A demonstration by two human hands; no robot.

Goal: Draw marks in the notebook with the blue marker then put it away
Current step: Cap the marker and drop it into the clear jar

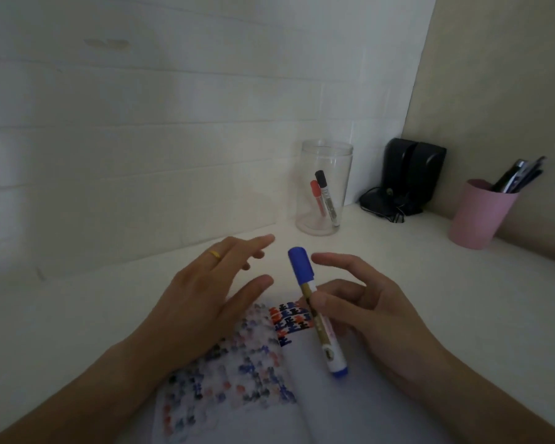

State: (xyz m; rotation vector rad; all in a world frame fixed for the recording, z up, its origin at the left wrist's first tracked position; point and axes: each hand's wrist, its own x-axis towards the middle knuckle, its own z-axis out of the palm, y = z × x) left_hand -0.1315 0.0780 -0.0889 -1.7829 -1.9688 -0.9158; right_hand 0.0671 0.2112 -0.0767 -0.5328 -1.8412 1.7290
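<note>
Here, in the head view, the right hand (366, 312) grasps the blue marker (316, 310) around the middle of its barrel, thumb pressed on the near side and the other fingers curled behind it. The cap is on and points up and away, toward the back wall; the tail end hangs low over the open notebook (237, 373). The left hand (212, 293) floats just beside the cap, fingers spread and released, holding nothing.

The notebook lies at the near edge of the desk (430, 267), both pages already carrying rows of small blue, red and dark marks, the sharper ones on the right page just under the marker.

With the cap seated, this reads as either the start of drawing or the moment just before storing; I cannot tell which. If drawing comes next, the left hand must pinch the cap and pull it off. If storing, the marker goes tail-down into the clear jar (324, 187) near the desk's back edge, where a red marker (317, 197) and a black marker (327, 197) already lean.
</note>
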